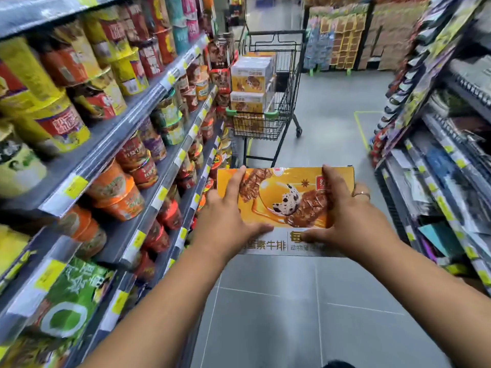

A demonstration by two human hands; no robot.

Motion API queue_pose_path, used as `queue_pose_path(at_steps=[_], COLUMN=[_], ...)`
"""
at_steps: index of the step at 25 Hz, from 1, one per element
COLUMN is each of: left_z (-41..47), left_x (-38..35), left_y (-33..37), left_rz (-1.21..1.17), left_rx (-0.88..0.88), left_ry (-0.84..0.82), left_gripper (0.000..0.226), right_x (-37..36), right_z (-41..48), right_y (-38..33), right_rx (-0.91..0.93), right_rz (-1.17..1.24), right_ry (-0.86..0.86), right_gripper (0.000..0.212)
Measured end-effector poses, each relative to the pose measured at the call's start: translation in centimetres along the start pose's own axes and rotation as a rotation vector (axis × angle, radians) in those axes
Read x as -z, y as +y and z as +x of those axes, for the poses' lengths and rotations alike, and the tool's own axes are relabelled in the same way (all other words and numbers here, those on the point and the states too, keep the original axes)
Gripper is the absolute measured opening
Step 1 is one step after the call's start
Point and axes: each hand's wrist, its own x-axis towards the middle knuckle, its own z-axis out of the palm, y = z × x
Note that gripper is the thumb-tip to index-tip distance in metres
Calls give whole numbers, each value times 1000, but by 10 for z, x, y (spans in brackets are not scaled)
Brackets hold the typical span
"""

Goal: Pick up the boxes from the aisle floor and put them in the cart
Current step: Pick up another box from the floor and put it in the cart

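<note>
We hold a flat, glossy orange cardboard box (284, 205) between both hands, left hand (228, 213) and right hand (345, 216) gripping its ends, fingers curled over the far edge. Beyond our hands the black wire cart (268, 126) stands stacked with matching rectangular boxes (251, 83).

Supermarket aisle: stocked shelves (127, 144), price tags, cart (268, 102).

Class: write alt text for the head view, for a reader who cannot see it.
A left hand and right hand hold an orange box by its ends above the grey aisle floor. Ahead, a wire cart holds matching boxes; noodle-cup shelves line the left.
</note>
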Motion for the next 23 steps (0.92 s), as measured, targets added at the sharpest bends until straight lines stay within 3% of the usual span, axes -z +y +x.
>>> queue_pose_path(at_steps=[23], left_z=[631], left_x=[-27], left_y=[-10], left_rz=[-58], left_rx=[99], left_ry=[0], left_gripper=[119], right_x=[-17], right_z=[649], right_y=[-32], right_rx=[65], right_rz=[20], right_ry=[-81], right_gripper=[127])
